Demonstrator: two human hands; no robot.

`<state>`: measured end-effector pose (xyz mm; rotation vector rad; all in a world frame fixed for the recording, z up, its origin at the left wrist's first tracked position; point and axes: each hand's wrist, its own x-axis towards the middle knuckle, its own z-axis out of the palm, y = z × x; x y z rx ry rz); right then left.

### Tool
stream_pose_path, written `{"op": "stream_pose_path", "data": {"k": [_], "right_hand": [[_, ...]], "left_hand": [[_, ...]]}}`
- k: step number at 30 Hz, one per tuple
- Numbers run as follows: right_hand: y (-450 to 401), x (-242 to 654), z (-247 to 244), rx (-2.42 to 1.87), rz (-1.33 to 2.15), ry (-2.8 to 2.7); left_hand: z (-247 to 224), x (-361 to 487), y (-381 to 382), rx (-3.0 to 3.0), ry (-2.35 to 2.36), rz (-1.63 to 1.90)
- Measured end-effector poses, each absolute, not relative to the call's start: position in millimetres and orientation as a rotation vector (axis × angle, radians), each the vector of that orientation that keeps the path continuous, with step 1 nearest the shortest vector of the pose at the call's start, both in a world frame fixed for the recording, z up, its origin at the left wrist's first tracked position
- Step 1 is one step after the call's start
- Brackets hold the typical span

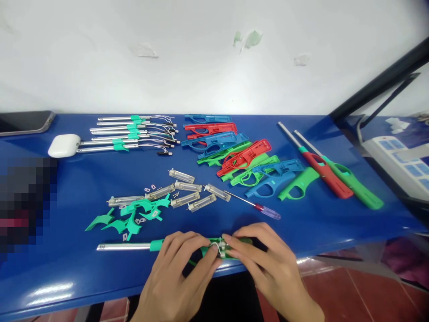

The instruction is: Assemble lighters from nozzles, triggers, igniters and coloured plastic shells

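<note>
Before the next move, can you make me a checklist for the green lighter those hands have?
1. Both hands on it: ok. The left hand and right hand are touching the green lighter.
2. Metal tube in place: ok. The metal tube sticks out of the green collar.
3. White wire tucked in: cannot tell. Some white wire shows, but the hands hide the rest.
4. Handle closed up: not ok. Parts inside are showing.
5. Screwdriver nearby: ok. The screwdriver lies on the blue table, just beyond the right hand.
</note>
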<state>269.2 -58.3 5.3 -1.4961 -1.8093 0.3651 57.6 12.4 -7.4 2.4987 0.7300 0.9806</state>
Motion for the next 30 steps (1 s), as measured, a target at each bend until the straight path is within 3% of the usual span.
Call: {"op": "stream_pose_path", "data": {"k": [18, 30], "right_hand": [[-58, 269, 7, -1.517, 0.363, -1.802], [-62, 276, 10, -1.514, 0.358, -1.728]], "left_hand": [[-5, 55, 11, 2.566, 0.773, 1.063], [-18, 26, 6, 2.665, 0.738, 0.852]]}}
